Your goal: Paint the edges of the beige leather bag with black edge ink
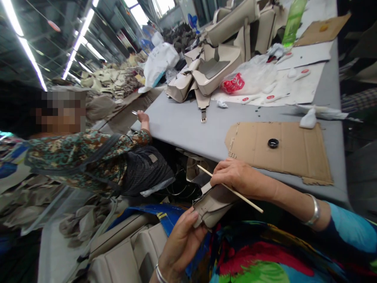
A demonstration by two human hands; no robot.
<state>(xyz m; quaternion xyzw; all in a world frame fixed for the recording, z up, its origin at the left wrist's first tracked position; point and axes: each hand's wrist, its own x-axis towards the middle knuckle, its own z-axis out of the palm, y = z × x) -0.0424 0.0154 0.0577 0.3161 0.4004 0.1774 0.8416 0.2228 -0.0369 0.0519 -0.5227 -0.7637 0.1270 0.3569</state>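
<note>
My left hand (181, 239) grips the lower end of a beige leather piece (213, 202) held over my lap. My right hand (238, 177) rests on the upper end of the same piece, fingers closed around a thin wooden stick (229, 188) that slants across it. A silver bangle sits on each wrist. Just beyond my hands is the near edge of the grey table (182, 122), where a flat cardboard sheet (282, 151) carries a small black round cap (273, 143).
A co-worker in a patterned top (88, 153) sits at left, one hand (143, 117) on the table edge. Beige bag parts (212, 68), a plastic bag with red print (244, 80), white sheets and a green bottle (293, 19) lie farther back. More beige pieces (129, 243) are stacked below.
</note>
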